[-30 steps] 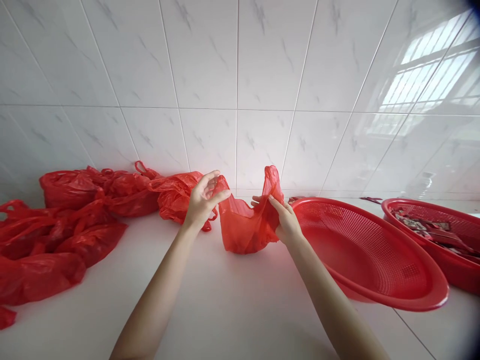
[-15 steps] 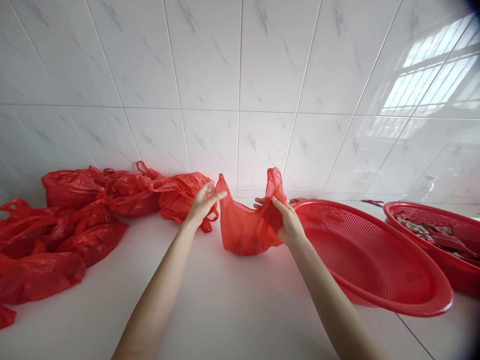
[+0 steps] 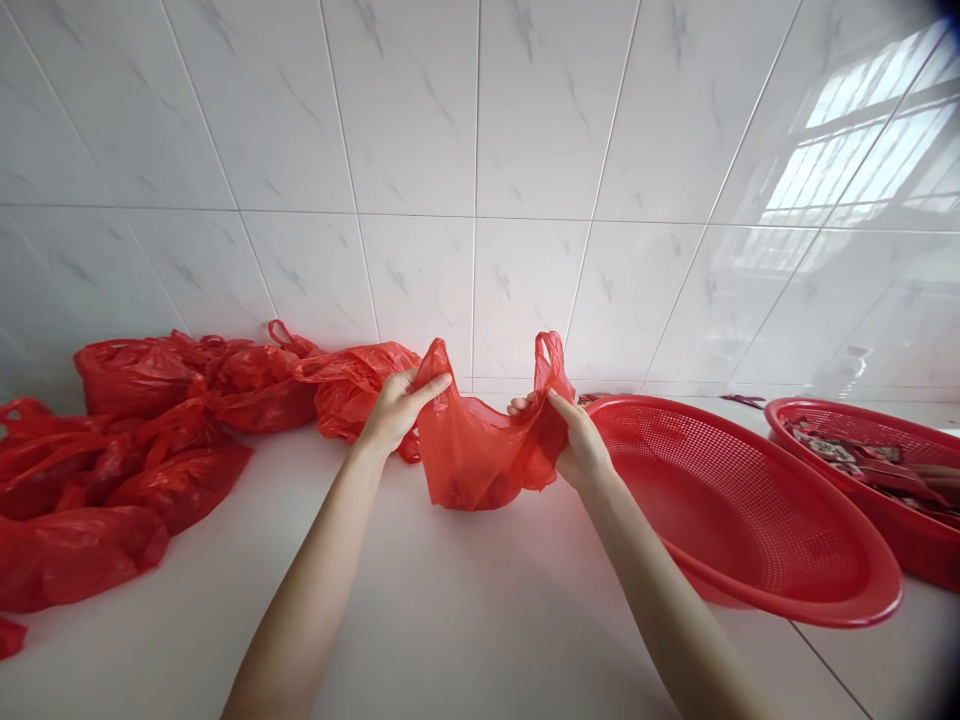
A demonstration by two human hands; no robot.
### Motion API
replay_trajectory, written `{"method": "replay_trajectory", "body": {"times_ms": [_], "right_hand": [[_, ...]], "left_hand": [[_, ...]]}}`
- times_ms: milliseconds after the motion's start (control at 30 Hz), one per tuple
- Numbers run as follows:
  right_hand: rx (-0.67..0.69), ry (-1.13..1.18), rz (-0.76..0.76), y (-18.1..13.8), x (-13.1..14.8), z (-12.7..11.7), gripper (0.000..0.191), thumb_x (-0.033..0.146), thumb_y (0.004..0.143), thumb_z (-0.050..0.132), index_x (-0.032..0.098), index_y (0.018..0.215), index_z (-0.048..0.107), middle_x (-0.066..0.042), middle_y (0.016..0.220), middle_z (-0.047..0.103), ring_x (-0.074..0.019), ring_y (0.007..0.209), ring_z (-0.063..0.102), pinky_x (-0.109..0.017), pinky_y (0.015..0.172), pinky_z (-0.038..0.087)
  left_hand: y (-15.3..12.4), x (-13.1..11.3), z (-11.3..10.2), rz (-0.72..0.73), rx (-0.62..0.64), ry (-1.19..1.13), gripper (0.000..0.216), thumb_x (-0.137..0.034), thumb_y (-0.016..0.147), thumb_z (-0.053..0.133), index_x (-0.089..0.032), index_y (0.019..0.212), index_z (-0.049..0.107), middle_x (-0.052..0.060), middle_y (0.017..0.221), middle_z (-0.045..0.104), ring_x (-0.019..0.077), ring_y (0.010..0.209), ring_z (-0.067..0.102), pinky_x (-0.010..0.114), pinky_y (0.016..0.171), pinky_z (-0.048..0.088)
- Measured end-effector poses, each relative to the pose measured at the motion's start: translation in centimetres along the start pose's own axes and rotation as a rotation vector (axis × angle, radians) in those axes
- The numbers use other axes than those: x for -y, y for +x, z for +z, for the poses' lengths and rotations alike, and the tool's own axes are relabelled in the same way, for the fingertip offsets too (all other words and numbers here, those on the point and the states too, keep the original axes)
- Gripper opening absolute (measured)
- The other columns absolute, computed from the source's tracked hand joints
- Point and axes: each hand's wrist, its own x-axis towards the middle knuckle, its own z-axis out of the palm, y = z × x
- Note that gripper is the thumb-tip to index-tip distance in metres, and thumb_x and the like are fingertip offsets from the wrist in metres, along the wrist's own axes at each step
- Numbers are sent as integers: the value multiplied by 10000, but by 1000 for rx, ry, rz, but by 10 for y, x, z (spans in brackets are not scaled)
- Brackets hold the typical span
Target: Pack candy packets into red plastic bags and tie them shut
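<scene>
Between my hands a red plastic bag (image 3: 480,460) rests upright on the white counter, its lower part bulging with contents I cannot make out. My left hand (image 3: 399,405) pinches the bag's left side just below its handle, thumb in front and fingers behind. On the other side my right hand (image 3: 579,435) grips the bag below its right handle loop, which stands up above the fingers. Right beside my right hand is a large red perforated basket (image 3: 697,500). Another crumpled red bag lies close behind my left hand.
Several filled red plastic bags (image 3: 135,480) lie at the left and along the tiled wall (image 3: 420,150). At the far right a second red basket (image 3: 810,420) holds small wrapped packets (image 3: 862,465). Something skin-coloured, perhaps a hand, shows at that basket's right edge.
My left hand has closed on the bag's left side and drawn it slightly leftward, widening the bag. My right hand has kept its hold with little movement.
</scene>
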Motion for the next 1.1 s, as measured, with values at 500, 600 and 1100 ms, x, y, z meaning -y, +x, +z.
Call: {"method": "replay_trajectory", "body": {"times_ms": [500,600,1100], "right_hand": [[-197,-185,-4,-2,-10,7,240,386,838,666,208,698,588,77,476,381,-79,435,253,-251,527,392],[-176,-413,6,-7,-9,14,212,406,842,642,213,765,600,85,472,339,-85,445,253,-240,478,308],[230,-963,-44,-24,11,23,33,215,775,630,194,800,631,41,641,472,-107,568,391,-251,522,309]], "left_hand": [[-12,-14,26,75,231,200,269,-432,854,667,-179,762,666,28,769,655,176,748,598,306,722,459],[-18,-19,35,198,315,262,217,-409,856,663,-197,837,703,77,1063,704,245,1030,621,359,916,469],[-27,-17,53,97,150,494,316,-481,845,652,-232,1035,606,42,986,732,224,876,673,317,762,507]]}}
